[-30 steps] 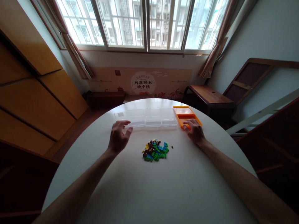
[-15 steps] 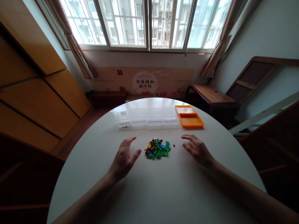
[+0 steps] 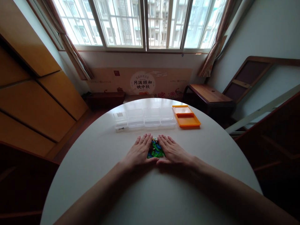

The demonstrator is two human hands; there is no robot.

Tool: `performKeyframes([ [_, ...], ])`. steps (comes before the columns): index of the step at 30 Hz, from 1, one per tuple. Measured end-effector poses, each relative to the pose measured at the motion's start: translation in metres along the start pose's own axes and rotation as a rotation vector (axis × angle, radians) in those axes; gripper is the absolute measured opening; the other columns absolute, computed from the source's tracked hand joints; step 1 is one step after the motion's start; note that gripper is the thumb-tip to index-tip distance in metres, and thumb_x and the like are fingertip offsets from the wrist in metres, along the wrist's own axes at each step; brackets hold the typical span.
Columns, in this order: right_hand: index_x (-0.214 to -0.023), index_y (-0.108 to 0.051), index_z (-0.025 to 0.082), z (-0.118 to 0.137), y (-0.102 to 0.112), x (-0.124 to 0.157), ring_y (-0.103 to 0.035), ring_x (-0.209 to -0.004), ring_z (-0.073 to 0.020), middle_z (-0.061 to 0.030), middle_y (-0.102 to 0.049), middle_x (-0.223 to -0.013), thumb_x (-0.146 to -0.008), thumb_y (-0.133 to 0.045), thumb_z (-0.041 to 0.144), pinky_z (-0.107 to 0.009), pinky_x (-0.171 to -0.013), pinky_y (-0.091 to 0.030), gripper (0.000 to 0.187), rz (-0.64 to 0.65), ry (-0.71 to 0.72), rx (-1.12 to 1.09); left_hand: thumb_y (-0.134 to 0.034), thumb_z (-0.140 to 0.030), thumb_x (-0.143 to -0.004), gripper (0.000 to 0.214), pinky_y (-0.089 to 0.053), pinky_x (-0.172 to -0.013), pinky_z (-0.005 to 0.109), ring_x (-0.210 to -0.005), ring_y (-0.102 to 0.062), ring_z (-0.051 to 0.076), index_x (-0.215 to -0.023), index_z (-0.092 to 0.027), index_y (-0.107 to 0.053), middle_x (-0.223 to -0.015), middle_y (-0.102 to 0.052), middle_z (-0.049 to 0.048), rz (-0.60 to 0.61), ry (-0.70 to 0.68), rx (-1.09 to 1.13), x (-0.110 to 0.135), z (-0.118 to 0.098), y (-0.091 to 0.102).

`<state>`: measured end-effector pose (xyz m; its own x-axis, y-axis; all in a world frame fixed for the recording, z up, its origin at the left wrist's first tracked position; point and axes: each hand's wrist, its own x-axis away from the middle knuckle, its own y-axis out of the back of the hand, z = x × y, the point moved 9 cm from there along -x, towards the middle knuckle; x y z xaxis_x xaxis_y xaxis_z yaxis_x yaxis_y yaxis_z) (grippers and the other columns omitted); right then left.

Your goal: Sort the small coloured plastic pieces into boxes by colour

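Note:
A small heap of coloured building bricks [image 3: 154,150] lies mid-table, mostly covered by my hands. My left hand [image 3: 139,152] lies flat over its left side, fingers stretched forward and together. My right hand [image 3: 172,151] lies flat over the right side in the same way. The thumbs nearly meet at the near edge of the heap, and only a green and blue strip shows between the hands. Neither hand grips anything.
The round white table [image 3: 150,193] has a row of clear plastic compartment boxes [image 3: 145,117] near its far edge, with an orange tray [image 3: 187,116] to their right. Beyond are a wooden side table [image 3: 208,93], windows, and wooden cabinets on the left.
Both hands drew back from the boxes and the orange tray, then closed inward from either side. They now lie flat over the brick heap.

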<state>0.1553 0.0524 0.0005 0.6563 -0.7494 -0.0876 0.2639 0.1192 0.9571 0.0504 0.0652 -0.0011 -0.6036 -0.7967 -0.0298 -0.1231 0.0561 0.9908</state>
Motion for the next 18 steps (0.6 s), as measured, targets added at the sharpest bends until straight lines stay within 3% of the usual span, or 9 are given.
performKeyframes([
  [4,-0.148,-0.023,0.001,0.006,0.005,-0.010,-0.018,-0.144,-0.0341,-0.0244,-0.022,-0.153,-0.079,-0.041,0.078,-0.049,-0.119,-0.017,0.105,-0.002,0.056,-0.015,-0.049,-0.065,-0.081,0.090,-0.015,-0.118,0.046,-0.144,-0.021,0.030,-0.149,-0.012,-0.021,-0.155,-0.025,0.0161,0.008,-0.023,0.041,-0.006,0.001,0.002],
  [9,-0.144,-0.033,0.005,0.003,0.017,-0.004,-0.032,-0.138,-0.0324,-0.0223,-0.037,-0.148,-0.081,-0.055,0.065,-0.049,-0.115,-0.029,0.090,-0.148,0.072,-0.071,-0.063,-0.058,-0.077,0.087,-0.030,-0.112,0.046,-0.135,-0.036,0.031,-0.144,-0.013,-0.032,-0.145,-0.042,0.0175,-0.135,-0.022,0.169,0.007,0.012,0.023],
  [11,-0.140,-0.040,0.011,0.000,0.025,0.002,-0.041,-0.132,-0.0306,-0.0183,-0.046,-0.141,-0.082,-0.062,0.054,-0.048,-0.109,-0.036,0.076,-0.242,0.069,-0.116,-0.067,-0.052,-0.077,0.074,-0.037,-0.106,0.045,-0.126,-0.045,0.030,-0.136,-0.016,-0.042,-0.135,-0.052,0.0152,-0.196,-0.053,0.220,0.014,0.016,0.035],
  [14,-0.124,-0.056,0.019,-0.004,0.035,0.009,-0.052,-0.116,-0.0267,-0.0125,-0.058,-0.126,-0.084,-0.065,0.035,-0.045,-0.099,-0.045,0.044,-0.368,0.055,-0.169,-0.063,-0.040,-0.082,0.037,-0.044,-0.095,0.042,-0.105,-0.055,0.025,-0.112,-0.019,-0.059,-0.111,-0.064,0.0097,-0.249,-0.111,0.277,0.023,0.022,0.049],
  [16,-0.112,-0.061,0.020,-0.007,0.040,0.013,-0.055,-0.108,-0.0255,-0.0109,-0.061,-0.117,-0.084,-0.064,0.026,-0.045,-0.093,-0.047,0.029,-0.431,0.048,-0.185,-0.056,-0.031,-0.086,0.017,-0.046,-0.089,0.037,-0.096,-0.056,0.021,-0.096,-0.019,-0.062,-0.099,-0.064,0.0073,-0.257,-0.152,0.333,0.026,0.023,0.056],
  [18,-0.105,-0.063,0.019,-0.007,0.042,0.015,-0.056,-0.103,-0.0252,-0.0105,-0.062,-0.111,-0.084,-0.061,0.022,-0.045,-0.089,-0.048,0.022,-0.475,0.052,-0.195,-0.052,-0.023,-0.085,0.010,-0.046,-0.085,0.033,-0.091,-0.055,0.019,-0.087,-0.018,-0.061,-0.094,-0.063,0.0060,-0.238,-0.168,0.363,0.028,0.024,0.060],
])
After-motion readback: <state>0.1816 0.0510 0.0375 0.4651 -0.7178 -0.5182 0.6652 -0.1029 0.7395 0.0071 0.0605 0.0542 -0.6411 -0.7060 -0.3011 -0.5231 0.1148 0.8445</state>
